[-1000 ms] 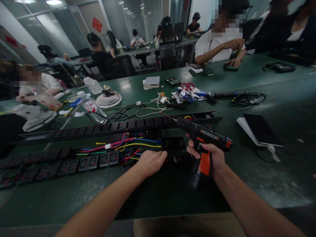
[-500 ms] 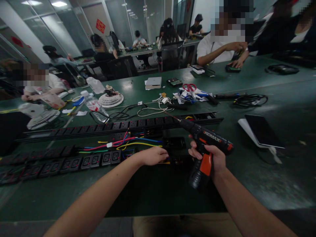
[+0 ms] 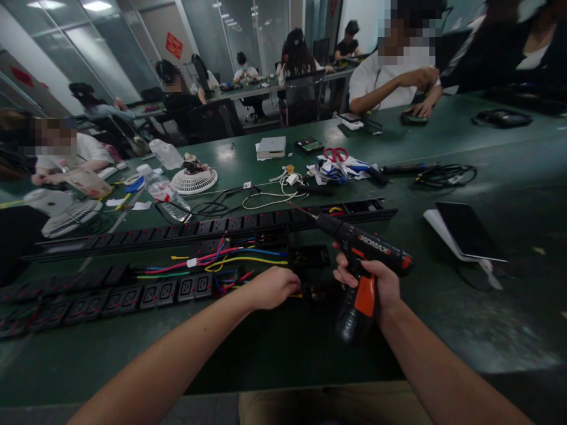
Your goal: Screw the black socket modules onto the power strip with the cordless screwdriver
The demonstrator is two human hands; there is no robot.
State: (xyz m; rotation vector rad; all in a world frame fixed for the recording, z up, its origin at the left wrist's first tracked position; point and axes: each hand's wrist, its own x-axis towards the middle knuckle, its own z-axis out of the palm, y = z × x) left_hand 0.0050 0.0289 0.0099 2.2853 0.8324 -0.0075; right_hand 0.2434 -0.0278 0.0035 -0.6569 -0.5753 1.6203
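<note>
My right hand (image 3: 384, 284) is wrapped round the grip of a black and orange cordless drill (image 3: 381, 246), whose long thin bit points up and to the left. My left hand (image 3: 278, 287) is closed, fingers pinched on the wires (image 3: 237, 285) of the nearest black socket strip (image 3: 166, 292). A bit of yellow wire shows just right of its fingertips, beside a small black terminal block (image 3: 319, 295); what lies inside the fingers is hidden. Behind it sits another black block (image 3: 309, 257) with yellow, blue and red wires (image 3: 239, 252) running into it.
Another long socket strip (image 3: 234, 223) lies further back on the green table (image 3: 248, 366). Beyond it are a plastic bottle (image 3: 163, 192), a white fan part (image 3: 195, 180), cables (image 3: 212, 203), red-handled scissors (image 3: 335, 154) and a tablet (image 3: 469, 231). Across the table sits a person (image 3: 376, 88).
The whole view has shifted slightly, so things sit a little further left. Both hands keep nearly the same pose, with the drill still in my right hand.
</note>
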